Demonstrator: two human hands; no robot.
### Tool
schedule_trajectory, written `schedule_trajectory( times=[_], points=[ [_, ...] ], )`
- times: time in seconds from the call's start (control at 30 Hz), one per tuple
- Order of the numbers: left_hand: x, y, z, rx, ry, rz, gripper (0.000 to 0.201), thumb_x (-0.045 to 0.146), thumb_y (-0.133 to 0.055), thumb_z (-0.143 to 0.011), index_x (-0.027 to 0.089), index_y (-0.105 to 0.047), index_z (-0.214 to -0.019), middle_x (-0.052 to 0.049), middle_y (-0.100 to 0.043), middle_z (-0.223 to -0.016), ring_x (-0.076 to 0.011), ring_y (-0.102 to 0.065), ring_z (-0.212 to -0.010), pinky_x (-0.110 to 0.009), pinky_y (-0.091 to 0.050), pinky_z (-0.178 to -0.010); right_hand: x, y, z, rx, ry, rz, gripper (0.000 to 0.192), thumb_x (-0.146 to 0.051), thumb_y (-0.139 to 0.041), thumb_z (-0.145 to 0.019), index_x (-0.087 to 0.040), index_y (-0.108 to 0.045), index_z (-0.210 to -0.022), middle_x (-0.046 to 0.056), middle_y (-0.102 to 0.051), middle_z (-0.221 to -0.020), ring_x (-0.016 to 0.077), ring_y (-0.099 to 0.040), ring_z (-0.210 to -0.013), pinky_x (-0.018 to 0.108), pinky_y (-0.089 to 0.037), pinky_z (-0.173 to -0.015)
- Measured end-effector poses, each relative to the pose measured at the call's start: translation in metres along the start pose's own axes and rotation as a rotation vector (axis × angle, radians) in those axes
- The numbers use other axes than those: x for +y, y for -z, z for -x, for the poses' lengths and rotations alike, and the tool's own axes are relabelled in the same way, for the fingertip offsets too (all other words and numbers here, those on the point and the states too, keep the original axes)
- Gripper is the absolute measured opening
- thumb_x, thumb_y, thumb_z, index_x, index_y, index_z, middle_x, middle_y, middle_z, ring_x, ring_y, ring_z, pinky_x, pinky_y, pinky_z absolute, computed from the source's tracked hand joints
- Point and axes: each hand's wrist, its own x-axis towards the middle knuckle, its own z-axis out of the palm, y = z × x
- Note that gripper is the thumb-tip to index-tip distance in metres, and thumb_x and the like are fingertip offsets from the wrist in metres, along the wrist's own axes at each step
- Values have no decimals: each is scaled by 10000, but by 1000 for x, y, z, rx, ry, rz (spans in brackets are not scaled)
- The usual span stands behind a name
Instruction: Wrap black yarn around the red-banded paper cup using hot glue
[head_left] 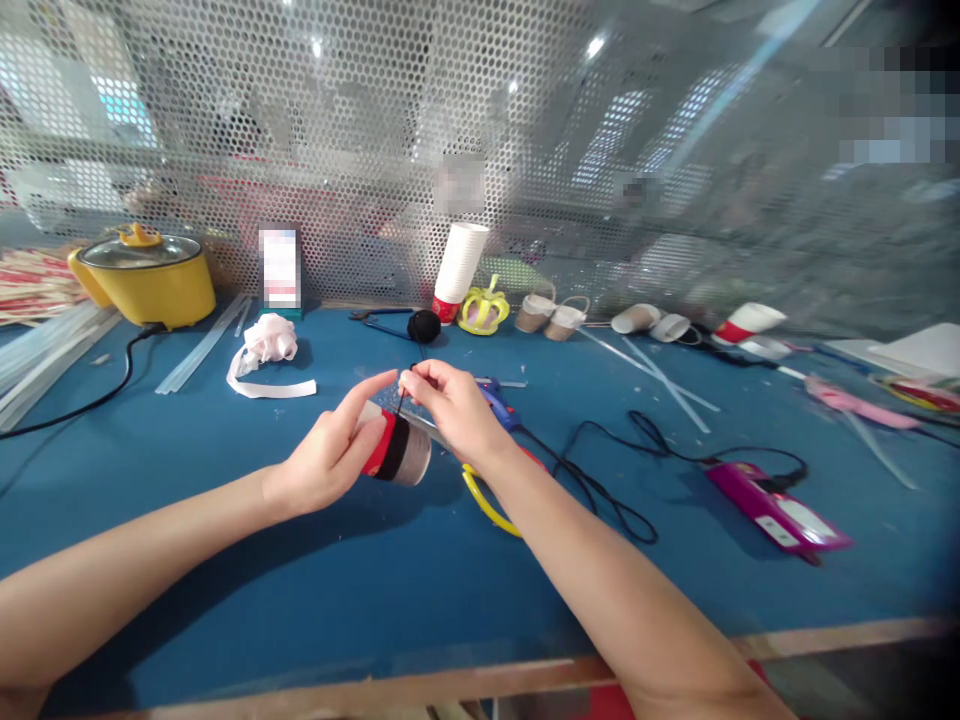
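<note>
Now it's black cord on a paper cup, and both your hands are busy!

Right at the middle of the blue table (300, 600), your left hand (326, 455) has the red-and-white paper cup (417, 458), fingers wrapped about it, forefinger stretched out towards your other hand. The cup lies tilted well over, one end pointing right, with a black band (392, 452) running around it. And look at your right hand (454, 405): thumb and forefinger pinched tight on the black cord (400, 402), which rises from the band to your fingertips!

Just beyond sits the black ball of cord (424, 326), near a tall stack of paper cups (463, 258) and a yellow openwork ornament (484, 310). Two small handled baskets (535, 311) stand beside that. Under your right forearm, a yellow handle (486, 503) peeks out, with a blue tool (501, 408) behind your wrist. Over on your left, loosely heaped white ribbon (271, 340) and a yellow electric pot (169, 290); far right, a purple case (772, 505) with a black cable (637, 535) alongside.
</note>
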Motion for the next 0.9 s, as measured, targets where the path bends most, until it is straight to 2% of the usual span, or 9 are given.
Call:
schedule_trajectory(
  times=[0.27,0.4,0.57,0.73,0.9],
  points=[
    [1,1,2,29,-119,-7,414,216,-330,-911,115,-314,-1312,90,-300,-499,-70,-283,-436,-209,-254,-438,-2,-4,2,-20,-92,83,196,-324,-509,-764,-170,-536,-645,-34,-499,-592,111,-438,-575,246,-334,-588],
    [3,2,3,49,-145,-4,406,207,-331,-912,131,-321,-1311,90,-299,-495,-69,-272,-432,-206,-251,-435,0,-6,2,-26,-111,55,183,-327,-515,-751,-176,-536,-650,-22,-539,-635,119,-468,-605,252,-352,-607],
    [1,2,4,47,-145,-16,402,217,-340,-909,127,-345,-1300,83,-329,-503,-70,-297,-441,-205,-273,-447,1,-8,3,-45,-147,-12,147,-297,-527,-729,-178,-525,-642,-35,-515,-599,108,-445,-566,248,-351,-582],
    [1,3,3,35,-188,16,394,225,-339,-911,139,-358,-1295,82,-350,-502,-68,-308,-438,-199,-278,-443,1,-8,4,-118,-203,-57,174,-334,-556,-713,-181,-516,-642,-48,-470,-556,92,-380,-499,230,-314,-497],
    [3,5,2,24,-164,31,382,246,-338,-912,144,-384,-1277,77,-378,-512,-67,-340,-458,-192,-305,-457,3,-6,5,-198,-227,-63,216,-385,-560,-714,-172,-536,-688,-32,-495,-584,96,-408,-505,231,-334,-486]
  ],
)
